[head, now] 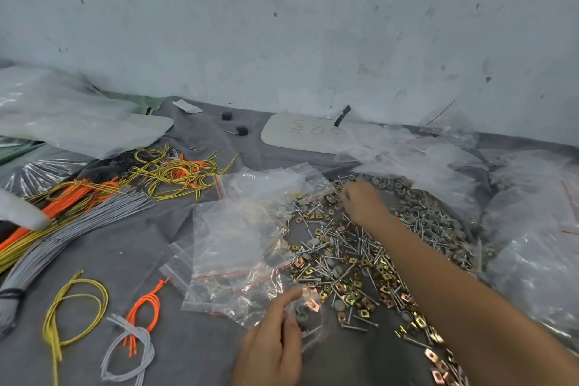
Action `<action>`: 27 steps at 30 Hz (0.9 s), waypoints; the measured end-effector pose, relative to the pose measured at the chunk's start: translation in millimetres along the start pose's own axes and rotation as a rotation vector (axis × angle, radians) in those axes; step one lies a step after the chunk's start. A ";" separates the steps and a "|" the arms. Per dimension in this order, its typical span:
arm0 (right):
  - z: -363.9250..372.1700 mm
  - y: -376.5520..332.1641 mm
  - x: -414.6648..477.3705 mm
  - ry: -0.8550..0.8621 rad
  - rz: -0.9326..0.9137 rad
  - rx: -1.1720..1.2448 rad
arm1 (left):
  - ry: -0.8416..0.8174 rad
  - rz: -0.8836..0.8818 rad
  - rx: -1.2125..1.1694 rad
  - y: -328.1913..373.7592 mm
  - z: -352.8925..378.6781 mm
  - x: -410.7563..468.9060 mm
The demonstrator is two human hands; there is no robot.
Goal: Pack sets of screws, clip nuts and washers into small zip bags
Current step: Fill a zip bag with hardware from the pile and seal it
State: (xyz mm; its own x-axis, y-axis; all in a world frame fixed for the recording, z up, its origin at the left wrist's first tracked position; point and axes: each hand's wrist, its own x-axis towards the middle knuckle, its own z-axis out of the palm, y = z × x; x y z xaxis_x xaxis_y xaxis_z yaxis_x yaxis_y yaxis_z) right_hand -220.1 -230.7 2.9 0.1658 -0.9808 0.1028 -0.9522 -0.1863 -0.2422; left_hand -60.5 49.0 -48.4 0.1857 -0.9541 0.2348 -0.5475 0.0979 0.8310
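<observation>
clear plastic zip bag [316,327], a clip nut [313,305] and washer [302,317] inside, is pinched by the left hand [271,341] just beside the screw heap [351,247], likely kept near for filling, while the right hand [360,200] reaches among grey washers [388,185], grip impossible to tell.

right hand [360,200] blurred over hardware pile [344,260]; i cannot tell whether fingertips pinch anything. forearm [454,285] hides strip of pile. left hand [269,345] cut off at wrist by bottom edge. small zip bag [308,313] in its fingers smeared, contents uncountable. writing on white card [310,131] unreadable.
</observation>
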 end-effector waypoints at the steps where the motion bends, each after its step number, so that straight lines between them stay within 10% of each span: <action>1: -2.6 2.7 -1.6 0.005 0.022 0.096 | -0.001 0.001 0.001 0.0 -0.2 -0.1; 8: -47.4 2.1 -78.9 -0.049 0.137 0.902 | -0.005 -0.024 -0.025 -2.0 -0.6 1.1; 16: -24.4 -25.0 -242.4 -0.154 -0.020 0.790 | -0.001 0.002 -0.006 -4.2 2.2 3.0; 27: 4.1 -56.7 -239.3 0.065 -0.244 0.342 | -0.025 0.029 0.017 -3.8 1.0 0.5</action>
State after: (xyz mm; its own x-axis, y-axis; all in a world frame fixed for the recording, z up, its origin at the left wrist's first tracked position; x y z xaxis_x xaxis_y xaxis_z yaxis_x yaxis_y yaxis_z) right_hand -204.7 14.3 -11.9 0.3484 -0.9021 0.2548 -0.7452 -0.4314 -0.5086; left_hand -59.1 47.9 -51.9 0.1490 -0.9577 0.2462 -0.5661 0.1215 0.8153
